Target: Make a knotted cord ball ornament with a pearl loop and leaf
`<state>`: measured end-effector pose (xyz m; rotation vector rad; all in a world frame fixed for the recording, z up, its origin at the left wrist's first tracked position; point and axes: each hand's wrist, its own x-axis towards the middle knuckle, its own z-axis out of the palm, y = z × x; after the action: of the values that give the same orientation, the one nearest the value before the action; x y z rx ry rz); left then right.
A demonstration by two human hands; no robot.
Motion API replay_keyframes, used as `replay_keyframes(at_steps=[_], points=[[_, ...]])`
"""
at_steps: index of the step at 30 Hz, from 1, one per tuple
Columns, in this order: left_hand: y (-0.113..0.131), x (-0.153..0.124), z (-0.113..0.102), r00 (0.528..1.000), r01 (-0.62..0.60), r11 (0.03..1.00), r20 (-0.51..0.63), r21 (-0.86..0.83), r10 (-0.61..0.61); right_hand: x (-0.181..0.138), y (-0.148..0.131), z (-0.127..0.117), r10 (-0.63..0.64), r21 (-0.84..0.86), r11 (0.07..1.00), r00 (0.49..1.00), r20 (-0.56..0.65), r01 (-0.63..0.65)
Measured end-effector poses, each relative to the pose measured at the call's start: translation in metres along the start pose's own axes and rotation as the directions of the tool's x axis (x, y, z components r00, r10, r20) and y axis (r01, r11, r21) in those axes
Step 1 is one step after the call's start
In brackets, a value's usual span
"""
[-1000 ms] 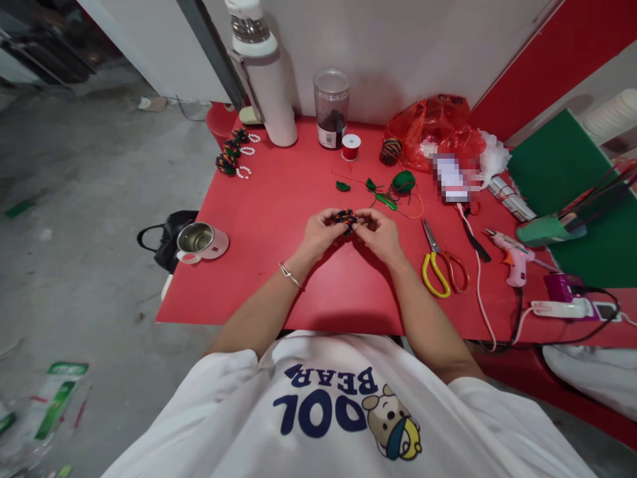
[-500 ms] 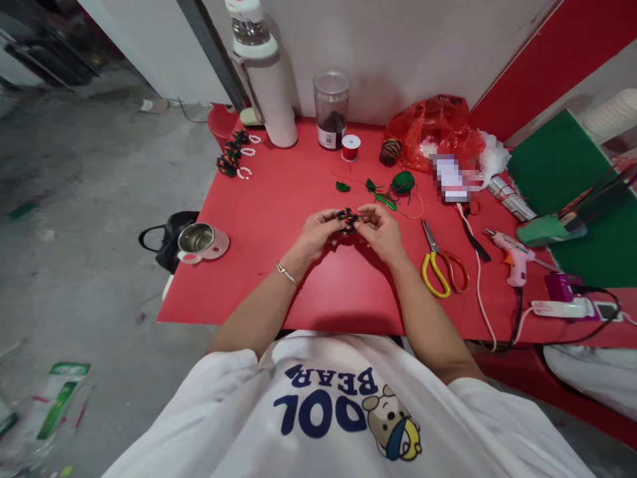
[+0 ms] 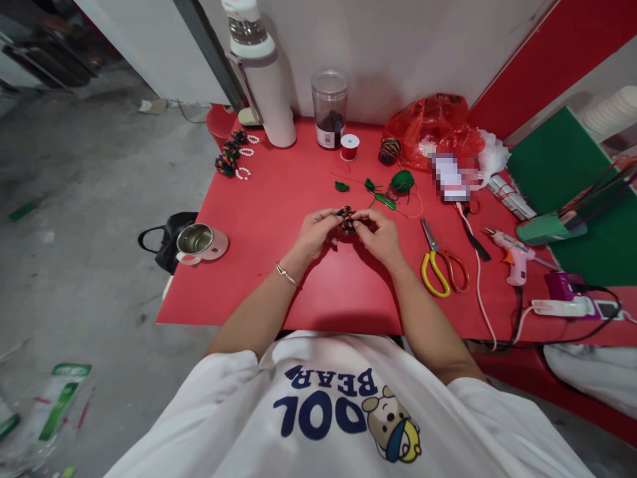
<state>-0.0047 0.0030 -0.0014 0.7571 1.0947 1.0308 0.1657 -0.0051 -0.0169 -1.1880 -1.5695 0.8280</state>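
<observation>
Over the middle of the red table (image 3: 279, 199), my left hand (image 3: 316, 234) and my right hand (image 3: 382, 234) pinch a small multicoloured woven ornament (image 3: 346, 218) between their fingertips. Both hands are closed on it, thumbs and forefingers meeting at its sides. A thin bracelet sits on my left wrist. Just beyond the hands lie a green yarn ball (image 3: 402, 180) and green leaf scraps (image 3: 342, 186).
Yellow-and-red scissors (image 3: 440, 264) and a glue gun (image 3: 512, 252) lie to the right, with a power strip (image 3: 562, 309) and cables. At the back stand a white flask (image 3: 263, 86), a clear jar (image 3: 330, 108), a red thread spool (image 3: 349, 147) and a red plastic bag (image 3: 432, 129). A metal cup (image 3: 196, 240) sits at the left edge; finished ornaments (image 3: 229, 156) lie far left.
The hands have shifted slightly and turned the ornament between the fingertips; the grip stays the same. Nothing else on the table has moved.
</observation>
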Motion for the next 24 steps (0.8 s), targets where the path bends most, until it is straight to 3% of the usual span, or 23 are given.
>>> replay_keyframes(at_steps=[6,19,24], points=[[-0.0027,0.0027,-0.001,0.996,-0.084,0.995,-0.014,0.047,0.085,-0.0026,-0.0028,0.0027,-0.004,-0.022,1.0,1.0,-0.003,0.004],[-0.0038,0.0031,-0.0011,0.994,-0.1,0.99,-0.029,0.098,0.103,-0.0023,-0.005,0.0016,-0.028,-0.086,0.996,1.0,0.015,0.029],[-0.0033,-0.0003,-0.0016,0.989,-0.146,0.978,-0.003,0.147,0.148,-0.0019,-0.0039,0.0007,-0.098,-0.141,0.985,0.995,-0.009,0.096]])
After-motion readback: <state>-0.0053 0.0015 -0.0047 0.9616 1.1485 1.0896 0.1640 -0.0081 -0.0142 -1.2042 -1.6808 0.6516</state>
